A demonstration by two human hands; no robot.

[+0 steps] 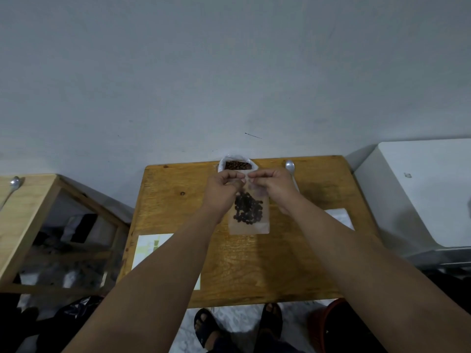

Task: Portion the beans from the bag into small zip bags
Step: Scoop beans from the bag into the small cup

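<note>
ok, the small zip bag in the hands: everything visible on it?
The small zip bag is a translucent plastic rectangle, upright, part-filled with a cluster of dark beans. The left hand and right hand pinch its top edge. It sits over the wooden table, nearer than the open bean bag.

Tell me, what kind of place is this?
Likely a plain back room or home workspace: a wooden table stands against a bare wall, with a wooden rack of stored things on one side and a white appliance on the other.
</note>
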